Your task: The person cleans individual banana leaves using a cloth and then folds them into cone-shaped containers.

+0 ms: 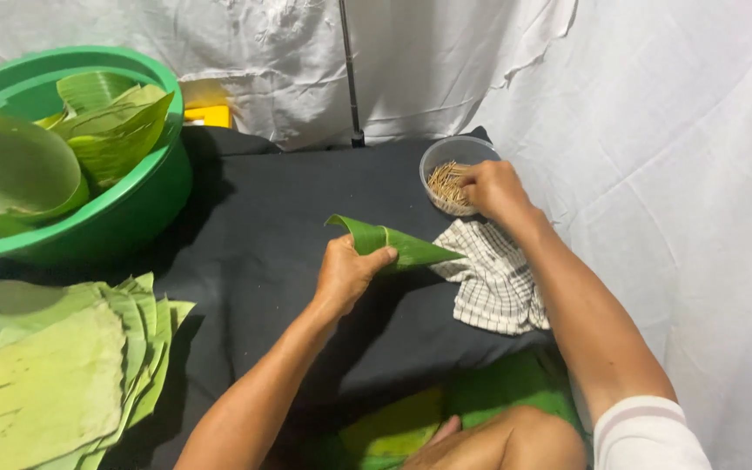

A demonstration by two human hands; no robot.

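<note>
Left hand: grip pinching leaf cone, mid-bench.
Right hand: fingertips pressed together in stick bowl, far right edge.
Tip: keep fold pinched; lift one stick.

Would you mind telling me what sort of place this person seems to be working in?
Probably a makeshift home food-wrapping spot on the floor. White sheets hang as walls, a dark cloth covers the work surface, and cut banana leaves lie stacked beside a green basin of folded leaf cones.
</note>
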